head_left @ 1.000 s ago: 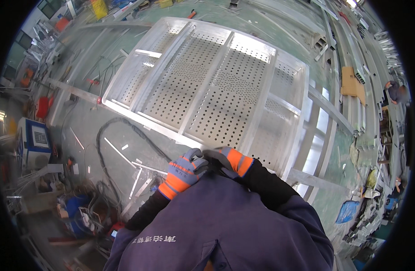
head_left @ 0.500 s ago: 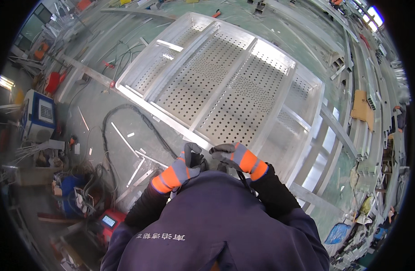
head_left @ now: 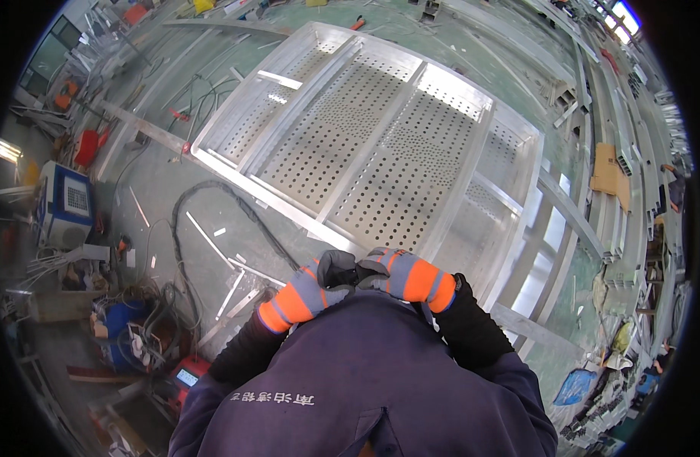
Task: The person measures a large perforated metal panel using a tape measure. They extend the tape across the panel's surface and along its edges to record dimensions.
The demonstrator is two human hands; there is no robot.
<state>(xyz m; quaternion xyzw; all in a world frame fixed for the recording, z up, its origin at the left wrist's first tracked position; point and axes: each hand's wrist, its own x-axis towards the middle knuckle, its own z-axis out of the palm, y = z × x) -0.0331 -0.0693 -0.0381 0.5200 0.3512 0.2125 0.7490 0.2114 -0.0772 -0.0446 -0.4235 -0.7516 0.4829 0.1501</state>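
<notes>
Both hands wear grey and orange work gloves and meet close to my body, near the front edge of a perforated metal panel (head_left: 342,137). My left hand (head_left: 316,283) has its fingers curled inward. Opposite it, my right hand (head_left: 403,273) is closed too, its fingertips pressed toward the left ones. Something small and dark (head_left: 357,274) shows between the fingertips, too hidden to name. The panel has a pale metal frame and crossbars and rests ahead of me.
A thick black cable (head_left: 213,184) loops over the floor at left, beside loose metal strips (head_left: 207,238). Further left stand a blue and white machine (head_left: 67,199) and a red box with a small screen (head_left: 187,375). Long metal profiles (head_left: 609,206) and a cardboard piece (head_left: 609,181) lie at right.
My right hand has moved left and my two hands have come together, closing the gap between the fingertips. The view has shifted slightly.
</notes>
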